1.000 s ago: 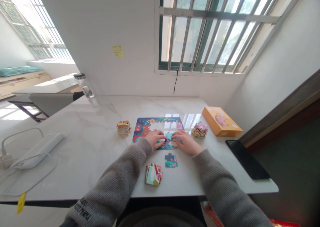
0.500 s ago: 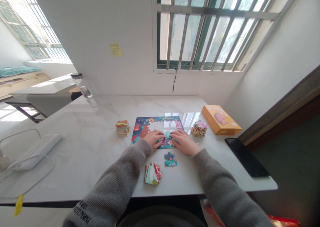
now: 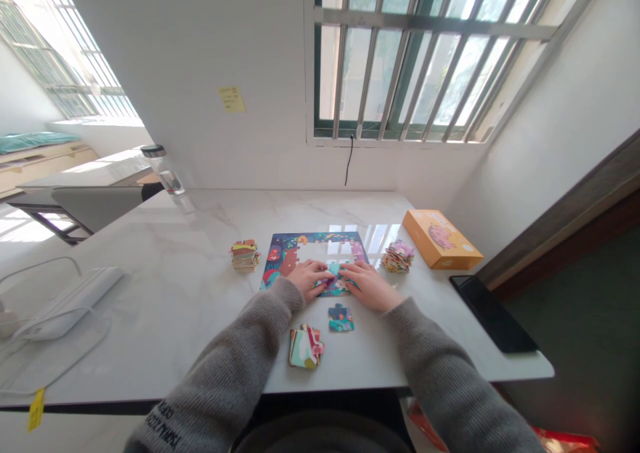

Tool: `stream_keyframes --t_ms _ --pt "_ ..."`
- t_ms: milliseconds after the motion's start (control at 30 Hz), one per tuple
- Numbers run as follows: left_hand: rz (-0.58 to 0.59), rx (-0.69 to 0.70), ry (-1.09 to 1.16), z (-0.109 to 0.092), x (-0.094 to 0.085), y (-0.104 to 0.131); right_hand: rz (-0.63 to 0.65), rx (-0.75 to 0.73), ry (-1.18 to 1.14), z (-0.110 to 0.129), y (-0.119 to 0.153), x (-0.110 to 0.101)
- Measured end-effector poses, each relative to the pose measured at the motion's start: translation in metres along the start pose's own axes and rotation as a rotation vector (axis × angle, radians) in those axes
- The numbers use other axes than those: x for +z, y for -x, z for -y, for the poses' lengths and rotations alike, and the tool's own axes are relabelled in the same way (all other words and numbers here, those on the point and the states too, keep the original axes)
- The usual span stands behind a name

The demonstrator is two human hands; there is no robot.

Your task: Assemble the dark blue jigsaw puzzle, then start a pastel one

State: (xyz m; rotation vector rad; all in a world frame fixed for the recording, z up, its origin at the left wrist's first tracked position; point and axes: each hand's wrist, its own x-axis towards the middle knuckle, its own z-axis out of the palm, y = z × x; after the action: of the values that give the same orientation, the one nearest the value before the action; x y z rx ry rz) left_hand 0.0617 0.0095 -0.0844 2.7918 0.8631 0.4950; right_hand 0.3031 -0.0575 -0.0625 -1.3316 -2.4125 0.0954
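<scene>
Both hands over the partly assembled puzzle (image 3: 289, 261), which lies flat beneath and just beyond the fingers. Left hand (image 3: 310, 280) and right hand (image 3: 369, 285): fingers bent, tips low at a teal piece (image 3: 333, 269) between them. Cannot tell whether either hand grips it or only presses.

Edges: the near edge of the table (image 3: 195, 320) runs behind both hands, under the forearms; the far edge meets the wall (image 3: 260, 153) well ahead of them. The right edge slants past the right forearm. Widest open room is to the left of the left hand, as far as the power strip (image 3: 75, 306); a narrower band lies ahead, between puzzle and wall.

Surroundings: one stack of pieces (image 3: 245, 257) left of the left hand; another stack (image 3: 398, 257) close beyond the right hand, limiting sideways travel there. Farther right, an orange box (image 3: 443, 240) and a black slab (image 3: 493, 314). Behind the hands, between the forearms: a loose piece (image 3: 341, 319) and a small pile (image 3: 305, 348).
</scene>
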Motion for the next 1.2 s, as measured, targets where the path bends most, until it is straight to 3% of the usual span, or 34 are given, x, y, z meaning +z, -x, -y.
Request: stream_keyframes --t_ms 433,567,667,733,967,1200 --pt "0.030 -0.013 0.016 0.000 -0.003 0.002 -0.078 -0.003 -0.058 0.013 0.004 -0.009" --pt "-0.018 -0.022 -0.013 0.006 0.001 0.004 -0.341 0.128 0.014 0.001 0.007 -0.026" --pt "-0.054 -0.025 -0.023 0.011 0.002 0.003 -0.608 0.325 0.094 -0.022 0.017 -0.045" --pt "-0.077 -0.011 -0.017 0.013 0.002 0.003 -0.688 0.460 0.157 -0.039 0.026 -0.055" --pt "-0.140 -0.011 0.002 0.020 0.002 0.004 -0.576 0.673 0.219 -0.068 0.043 -0.054" --pt "-0.157 0.003 0.006 0.024 0.003 0.005 -0.568 0.656 0.207 -0.071 0.045 -0.052"
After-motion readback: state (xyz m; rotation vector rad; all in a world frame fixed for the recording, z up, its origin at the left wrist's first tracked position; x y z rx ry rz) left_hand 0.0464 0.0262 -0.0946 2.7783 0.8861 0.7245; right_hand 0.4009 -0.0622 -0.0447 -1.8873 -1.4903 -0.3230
